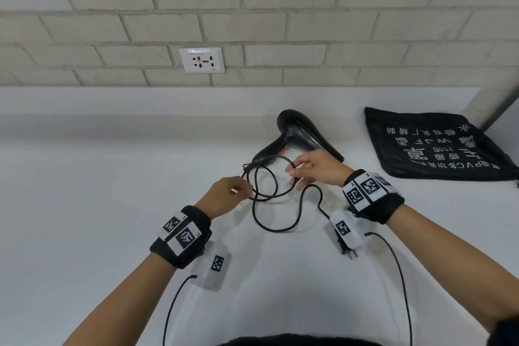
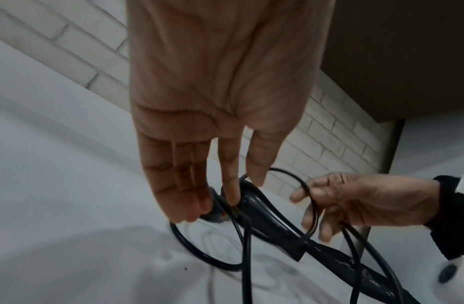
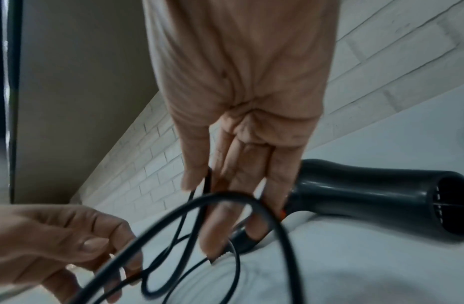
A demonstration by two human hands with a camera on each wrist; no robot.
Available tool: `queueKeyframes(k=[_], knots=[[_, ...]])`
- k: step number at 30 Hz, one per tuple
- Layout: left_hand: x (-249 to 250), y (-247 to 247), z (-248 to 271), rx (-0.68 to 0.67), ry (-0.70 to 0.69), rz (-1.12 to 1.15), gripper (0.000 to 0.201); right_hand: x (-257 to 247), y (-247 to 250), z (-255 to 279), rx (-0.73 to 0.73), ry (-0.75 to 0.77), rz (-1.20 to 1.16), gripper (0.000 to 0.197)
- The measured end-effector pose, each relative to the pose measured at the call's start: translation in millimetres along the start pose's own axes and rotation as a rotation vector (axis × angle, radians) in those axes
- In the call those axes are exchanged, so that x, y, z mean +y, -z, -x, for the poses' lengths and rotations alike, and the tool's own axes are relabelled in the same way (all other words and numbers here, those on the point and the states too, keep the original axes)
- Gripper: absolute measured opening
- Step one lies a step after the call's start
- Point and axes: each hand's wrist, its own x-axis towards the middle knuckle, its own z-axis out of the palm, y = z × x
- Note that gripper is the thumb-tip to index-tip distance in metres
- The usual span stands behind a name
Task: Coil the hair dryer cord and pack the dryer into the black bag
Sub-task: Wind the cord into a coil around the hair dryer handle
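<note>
The black hair dryer [image 1: 297, 135] lies on its side on the white counter [image 1: 112, 177], nozzle toward the bag. Its black cord [image 1: 276, 185] forms two loose loops held up between my hands. My left hand [image 1: 244, 191] pinches the loops together at their left side. My right hand [image 1: 293, 173] pinches the cord at the loops' right side, just in front of the dryer [image 3: 368, 195]. The rest of the cord trails down to the plug [image 1: 348, 251] lying under my right wrist. The black bag [image 1: 432, 146] with white print lies flat at the right.
A white wall socket [image 1: 202, 60] sits in the brick wall behind the counter. A grey vertical panel [image 1: 494, 104] stands behind the bag at the far right. Thin cables [image 1: 174, 306] hang from the wrist cameras near the counter's front.
</note>
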Motion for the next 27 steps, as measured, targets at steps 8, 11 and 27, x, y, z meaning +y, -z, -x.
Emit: queueKeyframes(k=[8, 11, 27], knots=[[6, 21, -29, 0.160, 0.095, 0.063, 0.011, 0, 33, -27, 0.214, 0.004, 0.600, 0.032], [11, 28, -50, 0.174, 0.108, 0.087, 0.005, 6, 52, -41, 0.364, -0.027, 0.664, 0.042], [23, 4, -130, -0.137, 0.110, -0.586, 0.047, 49, 75, -53, 0.346, -0.246, 0.442, 0.055]])
